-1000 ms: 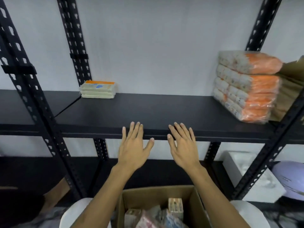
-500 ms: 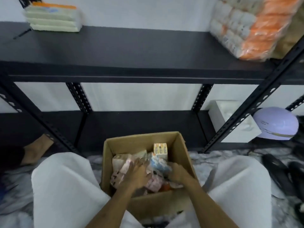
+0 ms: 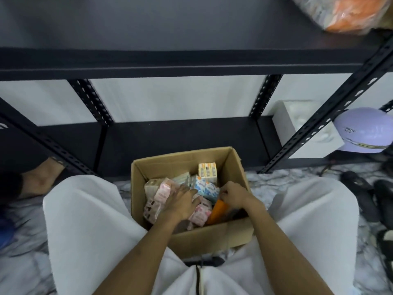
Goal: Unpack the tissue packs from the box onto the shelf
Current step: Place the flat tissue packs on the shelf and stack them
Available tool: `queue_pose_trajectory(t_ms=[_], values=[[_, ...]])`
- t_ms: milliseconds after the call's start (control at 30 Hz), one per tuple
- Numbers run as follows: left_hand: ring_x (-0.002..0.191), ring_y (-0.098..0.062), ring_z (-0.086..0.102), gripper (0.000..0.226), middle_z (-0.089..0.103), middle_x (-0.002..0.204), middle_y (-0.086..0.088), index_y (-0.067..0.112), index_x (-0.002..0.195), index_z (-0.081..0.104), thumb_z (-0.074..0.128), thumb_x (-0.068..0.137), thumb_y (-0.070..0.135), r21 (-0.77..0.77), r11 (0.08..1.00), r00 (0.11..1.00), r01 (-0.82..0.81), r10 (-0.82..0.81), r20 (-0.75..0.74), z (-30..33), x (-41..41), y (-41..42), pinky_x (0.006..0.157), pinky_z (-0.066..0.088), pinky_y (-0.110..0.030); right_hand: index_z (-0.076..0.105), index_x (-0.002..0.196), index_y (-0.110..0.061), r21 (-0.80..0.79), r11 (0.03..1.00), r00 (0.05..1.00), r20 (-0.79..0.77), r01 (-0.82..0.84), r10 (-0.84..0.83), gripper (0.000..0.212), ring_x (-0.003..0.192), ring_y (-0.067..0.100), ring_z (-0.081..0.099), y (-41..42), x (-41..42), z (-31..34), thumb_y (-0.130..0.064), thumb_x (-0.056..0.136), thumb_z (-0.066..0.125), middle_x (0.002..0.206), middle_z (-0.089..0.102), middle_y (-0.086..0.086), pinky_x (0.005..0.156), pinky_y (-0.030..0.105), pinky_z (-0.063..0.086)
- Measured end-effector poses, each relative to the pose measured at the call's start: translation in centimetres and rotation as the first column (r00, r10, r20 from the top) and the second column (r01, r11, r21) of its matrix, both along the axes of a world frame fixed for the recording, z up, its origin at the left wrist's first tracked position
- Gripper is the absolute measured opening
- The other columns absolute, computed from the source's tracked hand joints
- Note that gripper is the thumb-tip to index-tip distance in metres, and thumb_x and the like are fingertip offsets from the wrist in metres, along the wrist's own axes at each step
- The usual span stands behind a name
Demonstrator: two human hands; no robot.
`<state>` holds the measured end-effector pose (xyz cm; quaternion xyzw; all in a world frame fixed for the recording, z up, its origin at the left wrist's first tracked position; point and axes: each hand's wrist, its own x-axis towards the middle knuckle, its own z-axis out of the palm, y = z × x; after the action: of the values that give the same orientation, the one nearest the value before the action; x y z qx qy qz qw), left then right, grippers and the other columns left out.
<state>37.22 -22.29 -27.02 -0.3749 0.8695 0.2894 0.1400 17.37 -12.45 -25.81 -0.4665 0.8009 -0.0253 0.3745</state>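
An open cardboard box point(image 3: 234, 165) stands on the floor between my knees, filled with several small tissue packs: pink ones point(image 3: 162, 193) on the left, blue-and-white ones point(image 3: 205, 186) in the middle, and one upright at the back point(image 3: 207, 169). My left hand point(image 3: 180, 202) lies over the pink packs with its fingers spread. My right hand point(image 3: 234, 193) is curled inside the box's right side, its fingers round the top of a tilted orange pack point(image 3: 218, 210). The black shelf board point(image 3: 170, 28) runs across the top of the view.
A bulk bundle of orange-wrapped tissue point(image 3: 344, 11) sits on the shelf's right end. The lower shelf holds a white foam block point(image 3: 304, 128) and a lilac helmet-like object point(image 3: 365, 130). Black perforated uprights point(image 3: 331, 122) flank the box. Dark shoes point(image 3: 365, 192) lie at right.
A second ago both hands hovered open at the shelf edge. They dropped into the box, my view tilted down, and the orange pack now shows more under my right hand.
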Motion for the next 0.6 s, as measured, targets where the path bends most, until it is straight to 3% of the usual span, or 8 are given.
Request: queue_pose_trajectory(t_ms=[100, 233, 333, 400, 500, 600], values=[[0.149, -0.025, 0.032, 0.053, 0.038, 0.161, -0.003, 0.032, 0.151, 0.044, 0.047, 0.102, 0.052, 0.101, 0.995, 0.996, -0.011, 0.021, -0.091, -0.1, -0.5, 0.1, 0.121, 0.026, -0.048, 0.075, 0.091, -0.020, -0.099, 0.995, 1.000, 0.031, 0.007, -0.004, 0.022, 0.093, 0.021, 0.065, 0.0, -0.7, 1.9, -0.022, 0.096, 0.053, 0.100, 0.071, -0.001, 0.086, 0.039, 0.053], [0.124, -0.019, 0.059, 0.063, 0.060, 0.141, 0.000, 0.034, 0.146, 0.051, 0.067, 0.090, 0.058, 0.493, 0.869, 0.971, -0.040, 0.151, -0.188, -0.1, -1.1, 0.4, 0.106, 0.048, -0.043, 0.074, 0.092, -0.010, -0.295, 0.947, 0.980, 0.188, 0.126, -0.072, 0.022, 0.090, 0.019, 0.065, 0.2, -1.8, 5.0, -0.011, 0.099, 0.054, 0.094, 0.073, 0.005, 0.075, 0.024, 0.046], [0.109, -0.013, 0.065, 0.056, 0.067, 0.128, -0.001, 0.025, 0.138, 0.056, 0.071, 0.090, 0.049, 0.505, 0.860, 0.934, -0.066, 0.231, -0.272, 1.0, -1.6, 0.3, 0.094, 0.054, -0.035, 0.074, 0.095, -0.007, -0.412, 0.864, 0.934, 0.320, 0.288, -0.158, 0.020, 0.077, 0.022, 0.062, 0.0, -1.8, 6.8, -0.016, 0.102, 0.056, 0.088, 0.070, 0.014, 0.065, 0.022, 0.043], [0.105, -0.013, 0.067, 0.047, 0.068, 0.123, -0.001, 0.023, 0.129, 0.059, 0.076, 0.089, 0.041, 0.498, 0.858, 0.893, -0.128, 0.318, -0.318, 2.2, -1.6, -0.5, 0.090, 0.057, -0.039, 0.072, 0.099, -0.010, -0.427, 0.822, 0.895, 0.396, 0.377, -0.205, 0.020, 0.074, 0.015, 0.062, -0.2, -1.7, 7.5, -0.026, 0.100, 0.061, 0.089, 0.068, 0.015, 0.065, 0.023, 0.045], [0.094, -0.013, 0.071, 0.034, 0.073, 0.106, 0.002, 0.021, 0.102, 0.065, 0.085, 0.080, 0.039, 0.447, 0.876, 0.855, -0.181, 0.364, -0.369, 4.8, -0.8, -3.0, 0.086, 0.059, -0.045, 0.069, 0.109, -0.012, -0.381, 0.800, 0.819, 0.529, 0.464, -0.223, 0.023, 0.089, 0.017, 0.071, -0.4, -1.8, 8.3, -0.028, 0.092, 0.072, 0.100, 0.071, 0.010, 0.075, 0.031, 0.056], [0.089, -0.011, 0.073, 0.030, 0.076, 0.097, 0.005, 0.020, 0.096, 0.076, 0.087, 0.077, 0.040, 0.388, 0.896, 0.821, -0.215, 0.381, -0.425, 8.8, 0.1, -5.4, 0.086, 0.059, -0.044, 0.066, 0.108, -0.009, -0.428, 0.719, 0.773, 0.588, 0.547, -0.238, 0.024, 0.090, 0.026, 0.074, -0.9, -1.3, 9.3, -0.022, 0.089, 0.075, 0.099, 0.074, 0.012, 0.077, 0.042, 0.059]])
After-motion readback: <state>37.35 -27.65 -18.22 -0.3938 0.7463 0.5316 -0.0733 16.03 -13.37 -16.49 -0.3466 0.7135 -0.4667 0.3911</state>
